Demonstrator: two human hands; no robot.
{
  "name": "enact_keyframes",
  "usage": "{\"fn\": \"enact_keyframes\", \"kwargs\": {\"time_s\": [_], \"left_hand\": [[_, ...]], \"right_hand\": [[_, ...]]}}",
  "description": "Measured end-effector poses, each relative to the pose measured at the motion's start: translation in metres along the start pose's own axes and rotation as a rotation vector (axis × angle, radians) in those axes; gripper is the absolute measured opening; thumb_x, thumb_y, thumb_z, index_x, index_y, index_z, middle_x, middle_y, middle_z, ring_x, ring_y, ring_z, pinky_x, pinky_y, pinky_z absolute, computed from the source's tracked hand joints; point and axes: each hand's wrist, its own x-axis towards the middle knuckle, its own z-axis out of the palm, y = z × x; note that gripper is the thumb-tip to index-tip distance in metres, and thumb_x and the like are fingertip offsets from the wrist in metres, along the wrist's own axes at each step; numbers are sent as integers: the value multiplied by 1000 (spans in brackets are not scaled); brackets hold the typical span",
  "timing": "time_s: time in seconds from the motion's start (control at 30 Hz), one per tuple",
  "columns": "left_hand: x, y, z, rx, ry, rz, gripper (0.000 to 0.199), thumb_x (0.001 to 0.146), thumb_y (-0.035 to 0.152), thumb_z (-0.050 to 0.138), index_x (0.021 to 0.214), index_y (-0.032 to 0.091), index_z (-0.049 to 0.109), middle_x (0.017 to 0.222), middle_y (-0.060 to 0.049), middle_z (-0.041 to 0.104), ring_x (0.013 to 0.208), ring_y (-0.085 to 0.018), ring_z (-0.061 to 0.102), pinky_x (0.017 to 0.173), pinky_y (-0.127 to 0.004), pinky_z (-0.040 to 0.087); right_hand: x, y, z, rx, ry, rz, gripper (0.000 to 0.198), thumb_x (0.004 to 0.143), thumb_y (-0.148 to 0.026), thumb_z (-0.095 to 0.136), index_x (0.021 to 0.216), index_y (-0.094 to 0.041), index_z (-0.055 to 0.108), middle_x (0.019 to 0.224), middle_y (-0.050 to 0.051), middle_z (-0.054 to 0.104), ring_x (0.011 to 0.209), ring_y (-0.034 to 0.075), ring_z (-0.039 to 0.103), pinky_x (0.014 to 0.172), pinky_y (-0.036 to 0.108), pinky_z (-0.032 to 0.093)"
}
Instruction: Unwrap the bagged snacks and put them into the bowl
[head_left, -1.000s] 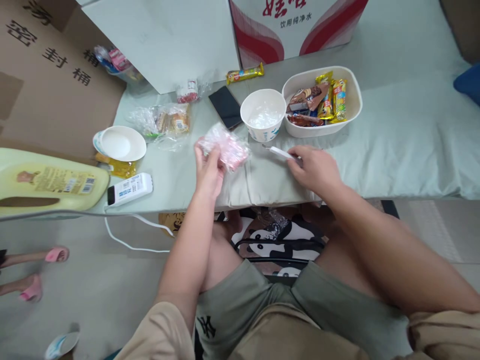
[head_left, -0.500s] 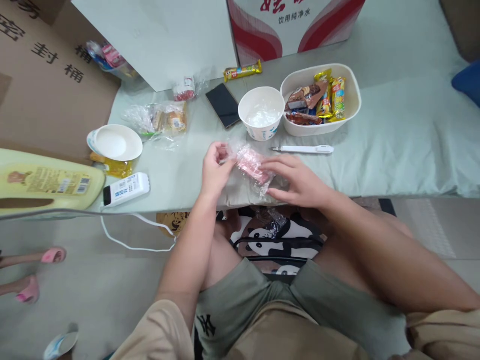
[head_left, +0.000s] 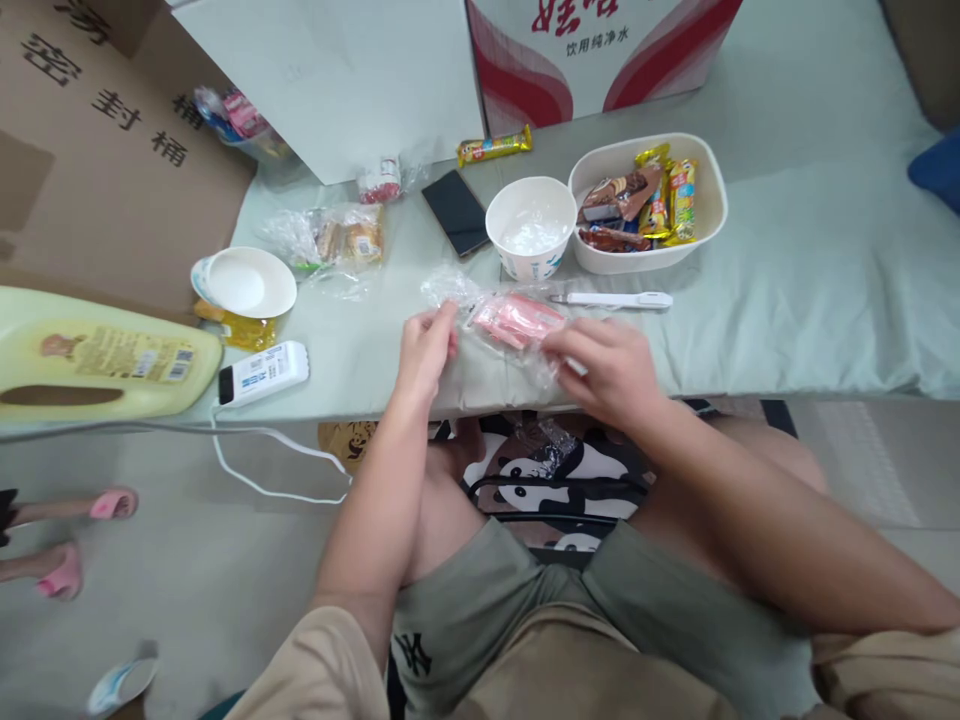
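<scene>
A clear crinkled plastic bag with something pink inside lies at the front of the cloth-covered surface. My left hand is closed on the bag's left side, thumb and fingers pinched together. At the other end, my right hand pinches the plastic by the pink contents. What exactly the pink contents are I cannot make out. Just behind the bag stands a white paper bowl with clear plastic in it. A white utility knife lies to the right of the bowl, behind my right hand.
An oval white tub holds several wrapped snacks. Behind are a phone, a yellow snack bar and a white-and-red carton. At left are a tilted paper bowl, a white corded device and a yellow jug.
The bag with the pink contents has turned flatter and stretched out between my hands. My right hand's fingers have gone from spread over it to pinching its right end.
</scene>
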Motion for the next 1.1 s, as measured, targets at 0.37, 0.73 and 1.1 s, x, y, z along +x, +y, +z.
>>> {"fn": "enact_keyframes", "kwargs": {"time_s": [0.37, 0.73, 1.1], "left_hand": [[-21, -4, 0, -220, -256, -43, 15, 74, 23, 78, 64, 18, 68, 61, 1, 60, 58, -10, 51, 56, -22, 40], [-19, 7, 21, -709, -347, -21, 7, 50, 17, 57, 56, 19, 62, 74, -7, 69, 86, -25, 70, 92, -45, 57], [2, 6, 13, -800, -46, -266, 10, 58, 20, 55, 57, 20, 45, 60, 1, 56, 66, -15, 69, 70, -28, 56]], "right_hand": [[15, -9, 13, 151, -181, 183, 30, 96, -27, 48, 122, -23, 63, 114, 10, 73, 106, 28, 66, 91, 43, 50], [36, 14, 30, 117, -214, 479, 43, 80, -38, 73, 118, -19, 65, 114, 14, 70, 105, 33, 65, 91, 49, 52], [27, 37, 2, 467, 41, 560, 36, 84, -42, 72, 114, -23, 68, 113, 8, 74, 106, 27, 71, 93, 47, 58]]}}
